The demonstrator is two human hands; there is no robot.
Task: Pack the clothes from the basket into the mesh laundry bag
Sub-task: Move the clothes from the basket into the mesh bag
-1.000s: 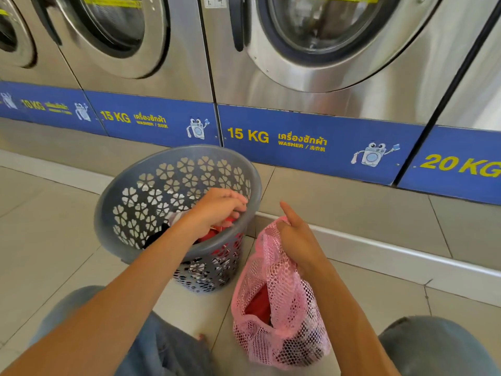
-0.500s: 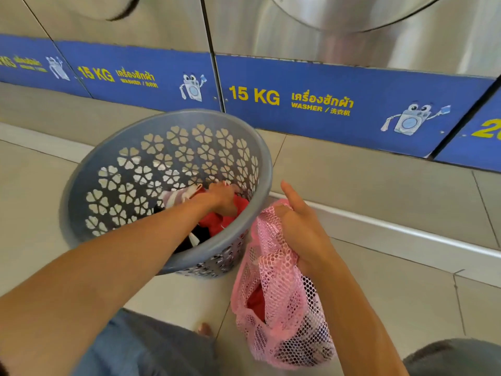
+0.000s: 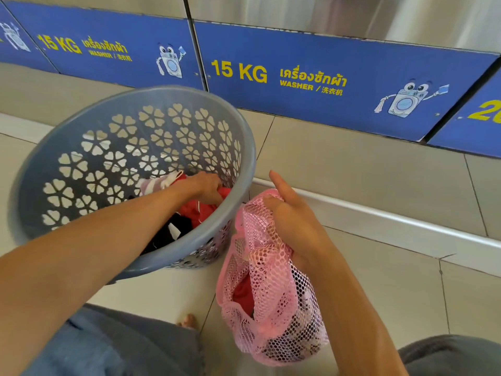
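Basket (image 3: 244, 147) before blue washer panels (image 3: 339, 104)

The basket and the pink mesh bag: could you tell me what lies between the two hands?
In the head view, the near-right rim of the grey basket separates the left hand, down in the clothes, from the right hand gripping the pink mesh bag.

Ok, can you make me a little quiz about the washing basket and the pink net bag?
1. True or false: the left hand is inside the round grey plastic basket.
2. Which hand holds the pink mesh laundry bag? A) left B) right C) neither
3. Fill in: the left hand is on a ___ coloured garment.

Key: 1 true. 2 B, the right hand grips the bag's top. 3 red.
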